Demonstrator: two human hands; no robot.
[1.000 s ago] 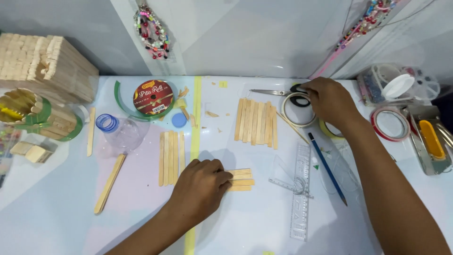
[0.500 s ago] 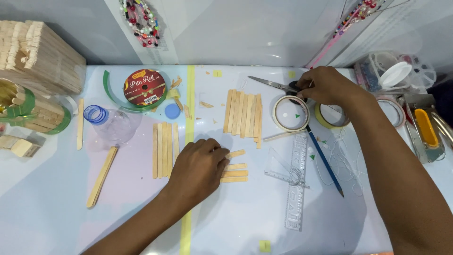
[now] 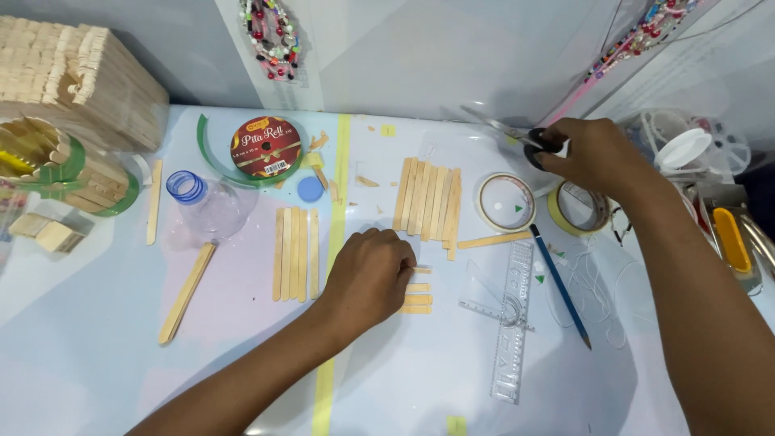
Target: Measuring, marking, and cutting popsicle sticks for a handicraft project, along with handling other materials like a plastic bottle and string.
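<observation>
Two hands work apart: the left hand (image 3: 371, 274) presses curled on short stick pieces (image 3: 417, 299); the right hand (image 3: 593, 153), at two o'clock, grips scissors (image 3: 517, 136). Lift them handles-first, blades clear of the tape roll (image 3: 504, 202).

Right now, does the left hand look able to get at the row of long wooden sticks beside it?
Probably yes. The left hand rests on the short stick pieces, and the row of long sticks lies flat just beside it on the table, with nothing between them. The right hand is far off, on the scissors.
</observation>
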